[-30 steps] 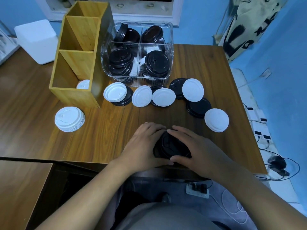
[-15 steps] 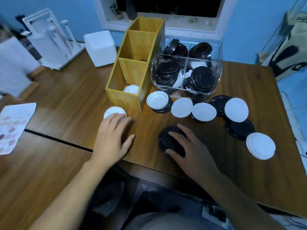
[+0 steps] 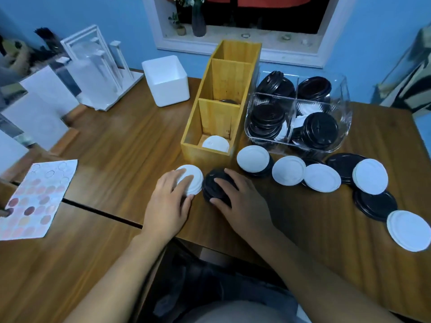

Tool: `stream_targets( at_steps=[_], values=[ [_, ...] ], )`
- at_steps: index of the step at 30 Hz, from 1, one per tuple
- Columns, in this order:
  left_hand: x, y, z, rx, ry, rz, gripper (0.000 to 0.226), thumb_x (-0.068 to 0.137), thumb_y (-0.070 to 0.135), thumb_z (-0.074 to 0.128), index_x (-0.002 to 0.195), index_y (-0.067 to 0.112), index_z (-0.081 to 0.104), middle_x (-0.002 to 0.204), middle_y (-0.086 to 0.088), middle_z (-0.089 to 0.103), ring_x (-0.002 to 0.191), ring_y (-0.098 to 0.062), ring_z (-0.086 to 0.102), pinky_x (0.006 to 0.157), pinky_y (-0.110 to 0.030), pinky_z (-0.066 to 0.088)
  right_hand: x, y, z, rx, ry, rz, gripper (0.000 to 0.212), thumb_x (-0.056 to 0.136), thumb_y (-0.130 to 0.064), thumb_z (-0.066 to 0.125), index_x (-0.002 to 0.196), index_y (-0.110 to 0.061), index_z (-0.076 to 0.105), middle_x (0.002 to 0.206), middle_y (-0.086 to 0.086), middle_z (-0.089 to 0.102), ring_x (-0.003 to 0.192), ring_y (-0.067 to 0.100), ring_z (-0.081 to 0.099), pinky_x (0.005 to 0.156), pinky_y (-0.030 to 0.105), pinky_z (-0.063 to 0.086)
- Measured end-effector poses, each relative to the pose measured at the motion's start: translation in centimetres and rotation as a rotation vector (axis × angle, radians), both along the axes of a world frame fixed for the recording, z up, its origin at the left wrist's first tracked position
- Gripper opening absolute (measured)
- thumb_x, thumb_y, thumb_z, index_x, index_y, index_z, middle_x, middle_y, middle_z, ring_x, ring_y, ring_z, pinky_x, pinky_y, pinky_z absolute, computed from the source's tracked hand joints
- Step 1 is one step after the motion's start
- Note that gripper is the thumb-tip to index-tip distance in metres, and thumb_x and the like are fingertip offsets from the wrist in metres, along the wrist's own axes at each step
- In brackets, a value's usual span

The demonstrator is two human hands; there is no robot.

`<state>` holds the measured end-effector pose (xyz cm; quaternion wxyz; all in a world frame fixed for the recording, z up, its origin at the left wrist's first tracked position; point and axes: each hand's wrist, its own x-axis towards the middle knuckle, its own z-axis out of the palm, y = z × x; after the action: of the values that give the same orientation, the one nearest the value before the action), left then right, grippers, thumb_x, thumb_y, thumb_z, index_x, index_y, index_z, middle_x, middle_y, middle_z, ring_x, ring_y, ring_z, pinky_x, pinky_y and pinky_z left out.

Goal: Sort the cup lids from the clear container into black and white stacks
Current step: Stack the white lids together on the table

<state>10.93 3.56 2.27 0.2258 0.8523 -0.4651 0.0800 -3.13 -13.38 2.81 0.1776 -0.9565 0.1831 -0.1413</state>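
Note:
My left hand lies over a short stack of white lids, fingers on top and thumb at its near side. Right beside it, my right hand grips a stack of black lids in the same way. The two stacks nearly touch, just in front of the wooden organiser. The clear container at the back right holds several black lids and some white ones. Loose white lids and black lids lie in front of it.
One white lid lies in the organiser's near compartment. A white box and a white rack stand at the back left. A sheet printed with circles lies at the left. A gap splits the two tabletops.
My left hand left the black stack and went to the white stack. My right hand slid the black stack left, up beside the white one. My view swung left.

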Motion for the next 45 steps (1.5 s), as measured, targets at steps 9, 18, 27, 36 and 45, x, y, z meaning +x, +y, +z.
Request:
stream_targets(
  at_steps=[9,18,27,36,45],
  values=[
    [0.0,0.2,0.5,-0.011,0.006,-0.053,0.056,0.084,0.02,0.08,0.135,0.008,0.059,0.148,-0.01,0.05,0.143,-0.036,0.04,0.113,-0.053,0.04,-2.4,-7.2,3.0,-0.301,0.031,-0.117,0.048,0.086,-0.043,0.071,0.127,-0.02,0.061,0.139,0.003,0.054,0.128,0.026,0.049,0.106,0.046,0.044],
    [-3.1,0.6,1.9,-0.084,-0.008,-0.05,0.046,0.089,0.021,0.076,0.131,0.008,0.064,0.145,-0.009,0.052,0.142,-0.033,0.041,0.115,-0.05,0.038,-1.9,-9.1,4.7,-0.38,0.032,-0.04,0.018,0.09,-0.032,0.067,0.104,-0.021,0.072,0.113,-0.005,0.069,0.11,0.02,0.058,0.094,0.04,0.045],
    [-9.8,-4.0,2.2,-0.129,-0.033,-0.349,0.047,0.088,0.019,0.077,0.133,0.008,0.066,0.147,-0.01,0.054,0.142,-0.03,0.045,0.119,-0.044,0.035,-12.3,-5.8,3.7,0.962,-0.209,-0.398,0.011,0.095,-0.025,0.064,0.106,-0.027,0.065,0.101,-0.011,0.072,0.089,0.007,0.07,0.078,0.026,0.058],
    [-12.2,-9.2,-0.7,0.093,0.169,-0.443,0.075,0.092,0.046,0.066,0.154,0.013,0.04,0.165,-0.004,0.031,0.15,-0.022,0.032,0.121,-0.035,0.033,-12.5,-7.6,3.1,0.627,0.185,-0.397,0.021,0.093,-0.055,0.057,0.097,-0.035,0.063,0.086,-0.014,0.066,0.072,0.001,0.065,0.065,0.022,0.054],
    [-11.2,-9.3,-1.4,-0.005,0.337,-0.446,0.059,0.09,0.039,0.075,0.14,0.014,0.056,0.158,-0.001,0.04,0.146,-0.016,0.038,0.118,-0.029,0.035,-8.7,-14.9,3.8,-0.357,0.153,0.002,0.051,0.084,-0.032,0.073,0.131,-0.027,0.056,0.136,-0.003,0.055,0.127,0.023,0.046,0.107,0.048,0.038]
  ],
)
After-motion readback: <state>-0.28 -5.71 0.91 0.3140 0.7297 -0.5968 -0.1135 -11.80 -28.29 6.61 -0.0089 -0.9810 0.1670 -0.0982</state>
